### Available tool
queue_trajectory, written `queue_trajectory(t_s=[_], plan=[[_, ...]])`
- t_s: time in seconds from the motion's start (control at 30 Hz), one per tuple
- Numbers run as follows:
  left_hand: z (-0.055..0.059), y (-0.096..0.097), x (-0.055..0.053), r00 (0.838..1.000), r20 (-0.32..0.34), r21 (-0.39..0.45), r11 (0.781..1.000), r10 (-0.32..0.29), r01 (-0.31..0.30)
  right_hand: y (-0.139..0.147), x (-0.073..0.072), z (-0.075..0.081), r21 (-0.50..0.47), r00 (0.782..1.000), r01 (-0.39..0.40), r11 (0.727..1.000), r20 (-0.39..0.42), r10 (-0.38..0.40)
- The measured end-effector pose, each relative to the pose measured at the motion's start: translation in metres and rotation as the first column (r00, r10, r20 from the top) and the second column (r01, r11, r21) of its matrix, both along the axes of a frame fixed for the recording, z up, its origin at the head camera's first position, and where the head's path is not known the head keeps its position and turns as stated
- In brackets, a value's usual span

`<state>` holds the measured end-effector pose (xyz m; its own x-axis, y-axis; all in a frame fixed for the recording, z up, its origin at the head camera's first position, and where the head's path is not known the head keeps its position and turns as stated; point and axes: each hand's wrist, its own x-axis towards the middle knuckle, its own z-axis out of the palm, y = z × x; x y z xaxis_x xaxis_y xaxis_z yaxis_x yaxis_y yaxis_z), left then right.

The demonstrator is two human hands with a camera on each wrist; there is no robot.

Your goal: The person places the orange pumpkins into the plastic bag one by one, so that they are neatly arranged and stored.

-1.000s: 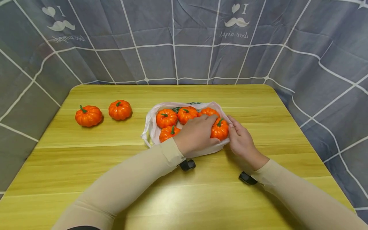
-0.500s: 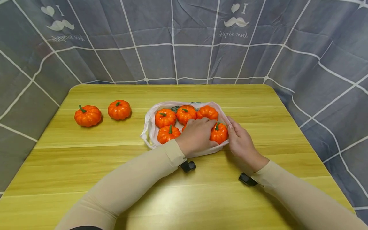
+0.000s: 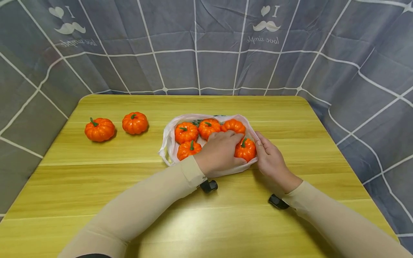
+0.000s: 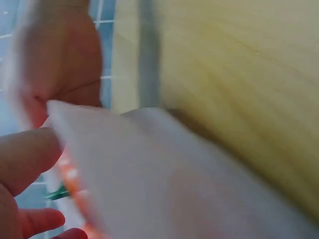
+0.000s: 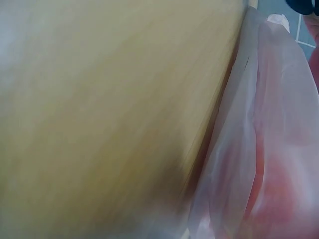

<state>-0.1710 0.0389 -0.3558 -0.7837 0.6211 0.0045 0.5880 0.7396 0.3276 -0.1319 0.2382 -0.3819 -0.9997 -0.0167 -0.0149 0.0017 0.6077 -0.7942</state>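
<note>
A white plastic bag (image 3: 230, 172) lies on the table with its mouth spread, and several small orange pumpkins sit in it. My left hand (image 3: 221, 152) reaches over the near rim, its thumb and fingers about the left side of the rightmost pumpkin (image 3: 246, 152). In the left wrist view, that pumpkin's green stem (image 4: 59, 193) shows between the thumb and fingers, beside the bag's blurred wall. My right hand (image 3: 272, 159) pinches the bag's right edge between thumb and fingers. The right wrist view shows the bag's side (image 5: 284, 164), with orange showing through.
Two more pumpkins, one farther left (image 3: 100, 129) and one nearer the bag (image 3: 134, 123), stand on the wooden table (image 3: 206, 218). A grey checked curtain (image 3: 174, 71) hangs behind the table and along both sides.
The rightmost pumpkin has shifted slightly toward me inside the bag, with my left hand against it. The back right pumpkin is now more exposed. My right hand stays at the bag's edge.
</note>
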Motion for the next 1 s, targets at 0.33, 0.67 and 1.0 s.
queue_trajectory(t_s=[0.33, 0.67, 1.0], plan=[[0.048, -0.086, -0.016, 0.989, 0.014, 0.043, 0.988, 0.149, -0.149, 0.002, 0.000, -0.003, 0.014, 1.000, -0.009, 1.000, -0.005, 0.009], [0.051, -0.227, -0.038, 0.904, 0.027, 0.011, 0.904, 0.427, -0.428, 0.004, 0.004, 0.001, 0.015, 1.000, -0.012, 1.000, 0.014, 0.012], [0.018, -0.337, -0.045, 0.809, 0.106, -0.002, 0.814, 0.578, -0.581, 0.010, -0.005, 0.005, 0.047, 0.997, -0.071, 0.996, 0.027, 0.070]])
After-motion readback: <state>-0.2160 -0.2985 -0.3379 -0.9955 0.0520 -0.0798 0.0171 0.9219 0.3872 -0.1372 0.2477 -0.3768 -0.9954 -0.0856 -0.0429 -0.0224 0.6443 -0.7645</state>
